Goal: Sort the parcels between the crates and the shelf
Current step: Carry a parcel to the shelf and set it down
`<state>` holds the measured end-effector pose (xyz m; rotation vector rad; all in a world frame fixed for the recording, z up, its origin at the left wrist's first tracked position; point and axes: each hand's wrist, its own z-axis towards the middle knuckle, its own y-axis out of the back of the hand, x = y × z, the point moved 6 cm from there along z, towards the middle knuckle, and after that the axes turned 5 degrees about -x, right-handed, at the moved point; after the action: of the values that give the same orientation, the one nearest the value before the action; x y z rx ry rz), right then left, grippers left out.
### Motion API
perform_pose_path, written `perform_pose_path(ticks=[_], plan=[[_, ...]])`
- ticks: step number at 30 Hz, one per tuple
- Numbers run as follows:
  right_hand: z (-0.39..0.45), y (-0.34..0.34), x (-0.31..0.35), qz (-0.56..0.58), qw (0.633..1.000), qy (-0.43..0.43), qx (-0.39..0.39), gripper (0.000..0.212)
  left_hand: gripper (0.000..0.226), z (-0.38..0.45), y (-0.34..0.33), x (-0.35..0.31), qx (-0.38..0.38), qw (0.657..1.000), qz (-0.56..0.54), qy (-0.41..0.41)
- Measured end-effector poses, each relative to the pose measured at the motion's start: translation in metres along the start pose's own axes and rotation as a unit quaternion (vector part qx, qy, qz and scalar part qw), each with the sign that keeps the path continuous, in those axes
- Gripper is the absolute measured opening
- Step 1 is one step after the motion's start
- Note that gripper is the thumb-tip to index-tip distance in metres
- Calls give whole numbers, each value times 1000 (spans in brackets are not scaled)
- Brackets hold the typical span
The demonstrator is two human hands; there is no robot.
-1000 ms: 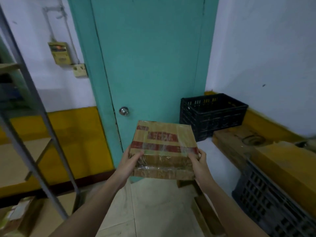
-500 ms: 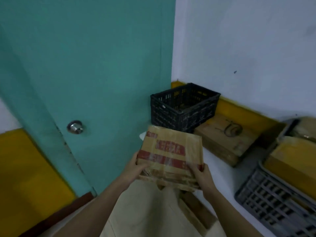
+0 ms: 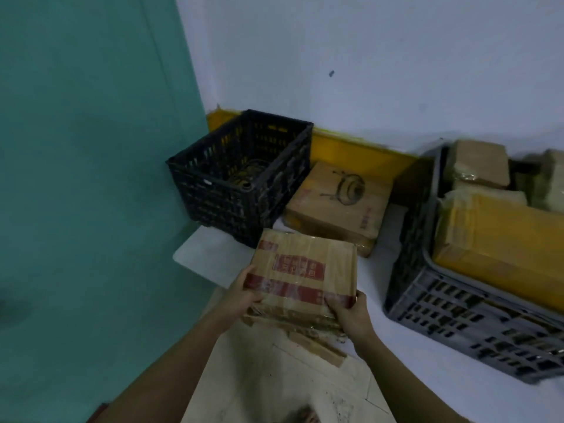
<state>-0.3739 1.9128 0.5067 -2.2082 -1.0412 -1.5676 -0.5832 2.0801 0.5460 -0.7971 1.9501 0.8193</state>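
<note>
I hold a flat brown cardboard parcel (image 3: 305, 270) with red printed bands and clear tape, tilted, above the white ledge's front edge. My left hand (image 3: 242, 296) grips its near left corner and my right hand (image 3: 348, 312) grips its near right corner. Behind it in the corner stands a black plastic crate (image 3: 213, 184) with something dark at its bottom. A grey plastic crate (image 3: 451, 312) at the right holds several parcels, among them a long yellow-taped box (image 3: 500, 239).
A brown box (image 3: 338, 203) with a drawn round object lies on the white ledge (image 3: 198, 257) between the two crates. A teal door (image 3: 91, 178) fills the left. Torn cardboard scraps (image 3: 317, 346) lie below the parcel. The floor below is tiled.
The view has swung right and down from the door toward the ledge. The parcel, still in both hands, has moved forward and lower, close to the black crate and the brown box.
</note>
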Motion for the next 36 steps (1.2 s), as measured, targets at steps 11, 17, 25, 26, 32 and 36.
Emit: perform_pose_path(ticks=[11, 17, 25, 26, 32, 36], plan=[[56, -6, -12, 25, 996, -25, -79, 76, 74, 99, -23, -14, 61, 994, 92, 2], [65, -5, -9, 48, 990, -29, -127, 70, 105, 137, -41, -32, 122, 971, 199, -45], [72, 1, -6, 20, 979, -19, -201, 65, 96, 161, -58, -44, 154, 929, 318, -110], [72, 0, -9, 16, 978, -21, -207, 63, 95, 160, -59, -41, 159, 924, 330, -112], [66, -16, -7, 4, 968, -34, -249, 59, 89, 167, -48, -31, 157, 922, 329, -133], [61, -24, -13, 7, 966, -55, -252, 58, 89, 170, -40, -20, 173, 941, 267, -112]])
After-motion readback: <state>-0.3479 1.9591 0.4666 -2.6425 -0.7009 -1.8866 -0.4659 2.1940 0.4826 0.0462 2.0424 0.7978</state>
